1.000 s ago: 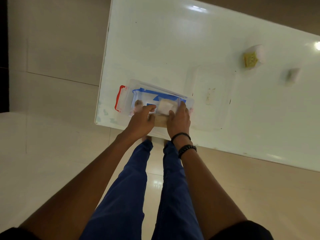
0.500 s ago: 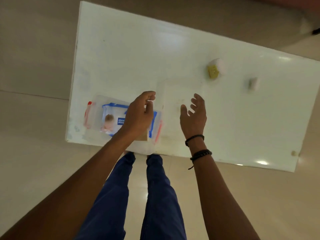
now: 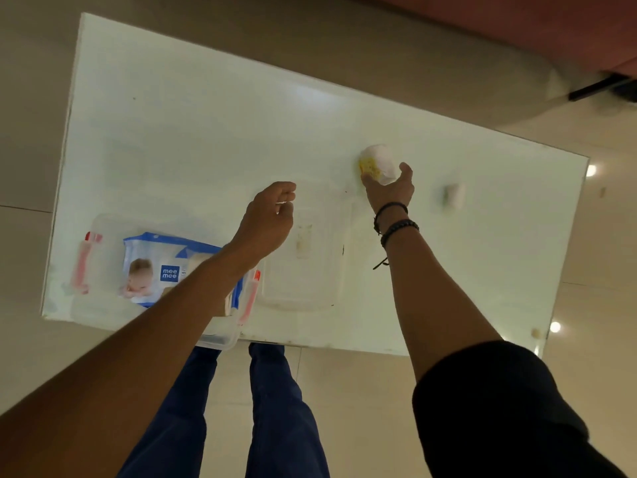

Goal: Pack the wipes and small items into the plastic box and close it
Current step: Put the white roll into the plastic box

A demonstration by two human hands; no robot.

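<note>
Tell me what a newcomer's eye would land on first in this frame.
Probably the blue wipes pack lying in the clear plastic box at the white table's near left corner. Next, the right hand closing around a small white-and-yellow item farther out, while the left hand hovers empty.

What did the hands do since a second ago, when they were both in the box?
Both hands left the box. The right hand reached out across the table and took hold of the white and yellow item. The left hand lifted away, loosely curled and holding nothing. The wipes pack stayed in the open box, the lid beside it, and the small white item was untouched.
</note>
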